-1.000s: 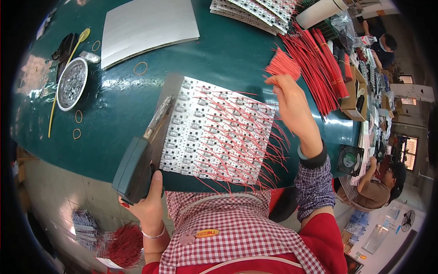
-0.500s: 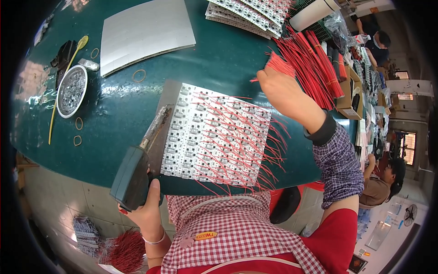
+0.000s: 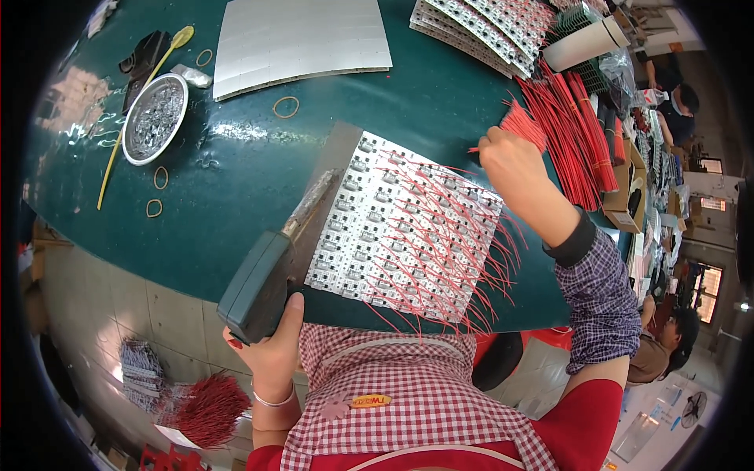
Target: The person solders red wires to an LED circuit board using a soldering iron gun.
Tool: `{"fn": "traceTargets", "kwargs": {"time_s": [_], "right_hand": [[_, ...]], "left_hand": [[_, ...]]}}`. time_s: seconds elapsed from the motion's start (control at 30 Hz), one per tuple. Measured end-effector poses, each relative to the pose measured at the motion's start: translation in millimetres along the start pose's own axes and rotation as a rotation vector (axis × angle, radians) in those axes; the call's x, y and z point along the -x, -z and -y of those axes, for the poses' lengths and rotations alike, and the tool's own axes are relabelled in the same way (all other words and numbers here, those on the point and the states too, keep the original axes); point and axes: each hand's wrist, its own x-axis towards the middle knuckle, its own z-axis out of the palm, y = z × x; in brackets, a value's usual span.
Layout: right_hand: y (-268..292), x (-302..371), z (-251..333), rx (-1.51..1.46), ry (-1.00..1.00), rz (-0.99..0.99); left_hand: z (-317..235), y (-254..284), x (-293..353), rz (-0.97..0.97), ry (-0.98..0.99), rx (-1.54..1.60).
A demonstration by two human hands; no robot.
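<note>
My left hand [image 3: 271, 349] is closed around the handle of a dark green soldering gun [image 3: 255, 284]. Its metal barrel points up and away, crossing a dark plate [image 3: 320, 180] at the left edge of a white circuit board panel [image 3: 365, 235]. Many thin red wires [image 3: 448, 228] stick out from the right part of that panel, their loose ends passing its right and lower edges. Beyond the panel's upper right corner, my right hand [image 3: 514, 163] has its fingers closed at a bunch of short red wires [image 3: 525, 125]; red tips show past the fingers.
A white bowl of grey bits [image 3: 182, 118] and a yellow stick [image 3: 110, 173] lie left. Blank white panels [image 3: 302, 39], stacked wired panels [image 3: 463, 35] and long red wire bundles [image 3: 561, 137] lie farther off. A white cylinder [image 3: 585, 45] and cardboard box [image 3: 628, 188] stand right.
The whole view has shifted, so the table and its things appear farther right and slightly higher. Both hands keep their holds; my right hand's fingers have curled in more at the short red wires.
</note>
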Motion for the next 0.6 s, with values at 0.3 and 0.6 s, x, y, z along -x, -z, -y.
{"fn": "traceTargets", "kwargs": {"time_s": [0.3,0.6], "right_hand": [[8.9,13.9,15.5,-0.23,-0.085,-0.293],[23.7,3.7,101.9,-0.774,-0.135,-0.669]], "left_hand": [[-5.7,0.6,-4.7,0.04,0.028,-0.024],[-16.2,-5.9,-8.5,0.062,0.031,-0.002]]}}
